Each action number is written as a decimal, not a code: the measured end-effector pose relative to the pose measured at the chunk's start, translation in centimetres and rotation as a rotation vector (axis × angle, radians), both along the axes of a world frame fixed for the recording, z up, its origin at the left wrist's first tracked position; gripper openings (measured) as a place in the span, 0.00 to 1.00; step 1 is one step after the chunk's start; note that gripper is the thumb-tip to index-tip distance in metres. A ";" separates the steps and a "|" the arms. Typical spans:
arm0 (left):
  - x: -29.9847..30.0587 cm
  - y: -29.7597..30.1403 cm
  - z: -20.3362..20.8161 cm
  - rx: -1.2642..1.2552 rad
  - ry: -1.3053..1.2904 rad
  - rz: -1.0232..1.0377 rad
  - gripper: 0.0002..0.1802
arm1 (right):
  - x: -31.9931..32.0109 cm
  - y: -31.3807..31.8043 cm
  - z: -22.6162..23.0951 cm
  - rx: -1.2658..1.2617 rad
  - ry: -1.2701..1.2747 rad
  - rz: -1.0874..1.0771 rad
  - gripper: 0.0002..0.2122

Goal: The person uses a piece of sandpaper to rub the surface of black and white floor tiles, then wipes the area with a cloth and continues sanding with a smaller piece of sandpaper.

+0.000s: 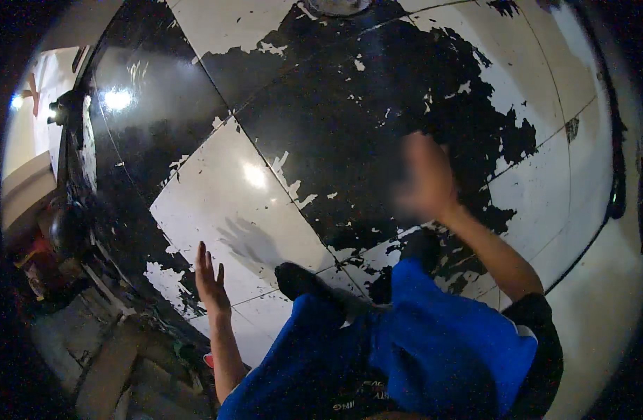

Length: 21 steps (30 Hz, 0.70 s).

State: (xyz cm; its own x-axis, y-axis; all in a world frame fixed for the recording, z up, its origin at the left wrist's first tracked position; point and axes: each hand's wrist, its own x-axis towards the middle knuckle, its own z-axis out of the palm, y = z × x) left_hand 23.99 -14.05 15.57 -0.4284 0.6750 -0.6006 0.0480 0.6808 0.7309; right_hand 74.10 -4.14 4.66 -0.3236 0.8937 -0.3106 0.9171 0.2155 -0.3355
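My left hand [210,283] is raised at the lower left with its fingers apart and nothing in it. A soft shadow of a hand falls on the white tile beside it. Right of the middle, my right hand [432,180] is held out in front of a black patch of the floor [314,140]. Its edge is blurred, but the fingers look stretched out and the thumb stands away from them. I see nothing held in it. Both hands appear apart from the floor.
Blue trousers [447,336] and a dark shoe [300,281] are below my hands. The white tiles [223,189] have ragged black patches. Clutter with a dark rounded object [68,229] lines the left side. A round object [337,5] is at the top edge.
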 end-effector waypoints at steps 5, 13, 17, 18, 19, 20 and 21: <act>-0.2 0.5 0.0 0.084 -0.171 0.193 0.33 | 3.3 13.5 -3.2 0.517 -0.123 -0.324 0.44; 3.0 -1.4 -1.7 -0.006 -0.244 0.166 0.36 | -22.3 12.6 -2.1 0.387 0.049 0.167 0.45; 5.9 -2.4 -2.2 -0.119 -0.617 0.218 0.35 | -21.5 2.4 -2.5 0.106 0.343 0.423 0.45; 6.4 -2.9 -2.3 -0.132 -0.666 0.238 0.35 | -19.2 1.4 -2.8 0.041 0.345 0.385 0.45; 7.0 -3.3 -2.1 -0.148 -0.728 0.278 0.35 | -16.9 0.4 -3.2 -0.034 0.353 0.357 0.45; 7.2 -4.1 -2.1 -0.160 -0.756 0.328 0.34 | -15.0 2.1 -0.7 -0.146 0.124 0.307 0.44; 7.3 -4.6 -2.1 -0.161 -0.777 0.374 0.34 | -13.0 4.6 1.3 -0.243 -0.101 0.257 0.44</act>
State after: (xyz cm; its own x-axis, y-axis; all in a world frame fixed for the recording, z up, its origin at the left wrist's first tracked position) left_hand 31.27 -18.67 13.50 -0.0344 0.4537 -0.8905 -0.6708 0.6501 0.3571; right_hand 61.09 0.49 5.96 -0.4850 0.6830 -0.5462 0.8744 0.3685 -0.3156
